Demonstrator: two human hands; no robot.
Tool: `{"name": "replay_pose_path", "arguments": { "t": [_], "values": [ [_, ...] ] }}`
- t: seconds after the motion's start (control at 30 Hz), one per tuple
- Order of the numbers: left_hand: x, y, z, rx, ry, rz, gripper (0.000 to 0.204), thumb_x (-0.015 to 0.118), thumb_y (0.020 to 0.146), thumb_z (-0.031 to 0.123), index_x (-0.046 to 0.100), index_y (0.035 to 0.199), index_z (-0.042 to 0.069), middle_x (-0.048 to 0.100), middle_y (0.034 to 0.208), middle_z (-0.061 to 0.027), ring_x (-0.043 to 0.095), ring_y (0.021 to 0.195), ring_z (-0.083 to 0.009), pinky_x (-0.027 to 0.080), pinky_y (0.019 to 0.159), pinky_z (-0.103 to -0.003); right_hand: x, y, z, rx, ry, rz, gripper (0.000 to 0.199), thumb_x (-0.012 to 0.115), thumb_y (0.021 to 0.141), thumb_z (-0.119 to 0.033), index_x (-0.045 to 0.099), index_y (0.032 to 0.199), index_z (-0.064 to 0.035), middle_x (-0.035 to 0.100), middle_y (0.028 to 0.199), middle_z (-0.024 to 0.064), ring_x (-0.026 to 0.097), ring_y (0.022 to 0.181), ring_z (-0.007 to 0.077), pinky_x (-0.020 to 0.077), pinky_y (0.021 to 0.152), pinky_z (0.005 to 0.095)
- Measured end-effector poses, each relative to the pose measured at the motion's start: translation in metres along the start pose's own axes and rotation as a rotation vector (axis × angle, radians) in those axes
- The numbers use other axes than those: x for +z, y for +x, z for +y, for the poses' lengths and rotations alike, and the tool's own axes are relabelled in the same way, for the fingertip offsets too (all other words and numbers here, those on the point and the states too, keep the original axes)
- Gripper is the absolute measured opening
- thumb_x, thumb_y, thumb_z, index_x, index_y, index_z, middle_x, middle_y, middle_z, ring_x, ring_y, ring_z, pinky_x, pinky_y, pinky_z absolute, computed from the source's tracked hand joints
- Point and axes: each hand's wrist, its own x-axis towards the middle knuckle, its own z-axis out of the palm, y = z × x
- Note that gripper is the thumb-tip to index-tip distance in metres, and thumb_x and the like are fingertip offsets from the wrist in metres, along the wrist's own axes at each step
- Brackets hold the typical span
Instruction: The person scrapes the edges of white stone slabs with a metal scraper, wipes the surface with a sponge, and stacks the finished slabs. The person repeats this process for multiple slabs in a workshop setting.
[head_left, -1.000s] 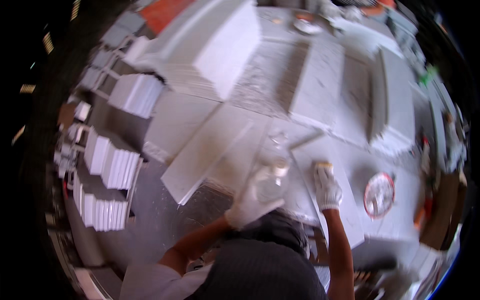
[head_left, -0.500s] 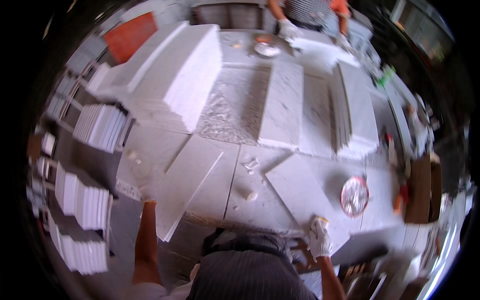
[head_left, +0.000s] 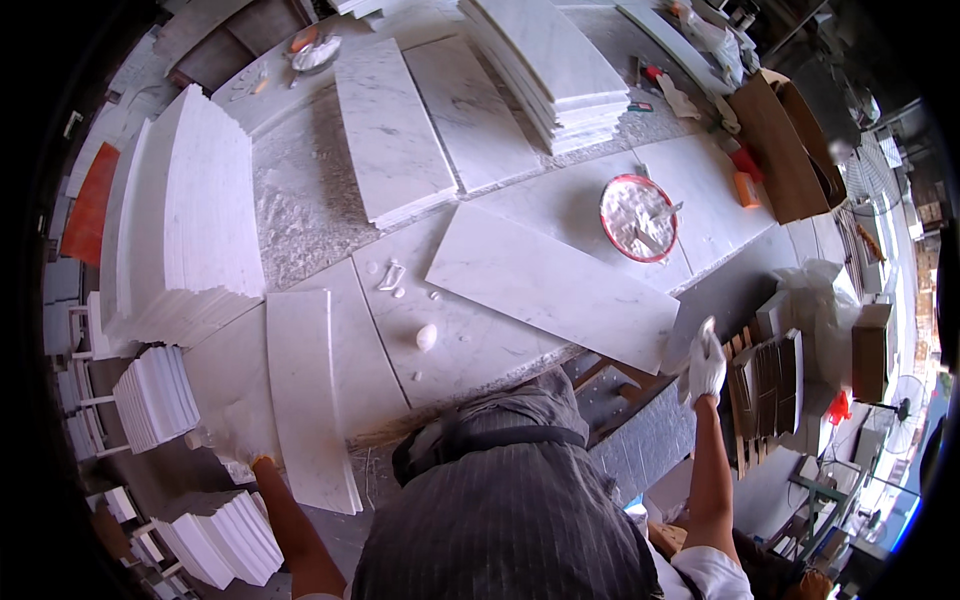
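A: Position of the veined slab (head_left: 550, 285)?
B: Slantwise on the worktable (head_left: 480, 360), its near right corner past the front edge.

A: Right hand (head_left: 706, 366)?
B: White-gloved, just beside the slab's right end, fingers pointing away from the body. A pale patch shows at the fingertips; cannot tell whether it is a held item, nor how far the hand is spread.

A: Left hand (head_left: 238, 432)?
B: Smeared by blur, beside the narrow slab (head_left: 310, 400); grip and spread cannot be read.

A: Obstructions?
B: The narrow slab lies between the left hand and the veined slab. A red-rimmed bowl (head_left: 640, 218) of white paste sits near the latter's far side. A small white rounded object (head_left: 427, 337) stands in front.

A: Surroundings?
B: Tall slab stack (head_left: 190, 220) at left; cardboard box (head_left: 785, 150) at far right.
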Motion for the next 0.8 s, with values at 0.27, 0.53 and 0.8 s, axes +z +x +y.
{"name": "replay_pose_path", "arguments": {
  "t": [0.27, 0.53, 0.8],
  "values": [
    [0.007, -0.049, 0.030, -0.201, -0.051, 0.182, 0.067, 0.072, 0.084, 0.042, 0.050, 0.126, -0.006, 0.056, 0.122, -0.0200, 0.059, 0.109, -0.0290, 0.053, 0.091, -0.040, 0.003, 0.129, -0.041, -0.279, 0.208, 0.115, 0.063, 0.061, 0.092, -0.018, 0.037, 0.148, -0.0068, 0.063, 0.123, 0.0112, 0.062, 0.102, 0.0192, 0.0480, 0.089, 0.0290],
    [0.002, -0.134, 0.110, 1.005, 0.341, 0.187, 0.045, 0.064, 0.092, 0.027, 0.054, 0.122, -0.006, 0.054, 0.125, -0.0203, 0.058, 0.106, -0.0323, 0.050, 0.090, -0.041, -0.009, 0.190, -0.020, -0.362, -0.208, 0.064, 0.070, 0.065, 0.090, -0.037, 0.037, 0.149, -0.0097, 0.053, 0.133, 0.0206, 0.058, 0.115, 0.0322, 0.0442, 0.098, 0.0399],
    [0.157, -0.401, 0.301, 0.738, -0.048, -0.846, 0.027, 0.069, 0.085, 0.012, 0.063, 0.110, 0.003, 0.065, 0.107, -0.0147, 0.062, 0.101, -0.0316, 0.049, 0.089, -0.039, 0.010, 0.121, 0.052, -0.433, -0.025, -0.187, 0.033, 0.061, 0.094, -0.012, 0.059, 0.123, 0.0050, 0.062, 0.123, 0.0174, 0.060, 0.112, 0.0254, 0.0464, 0.099, 0.0352]
  ]
}}
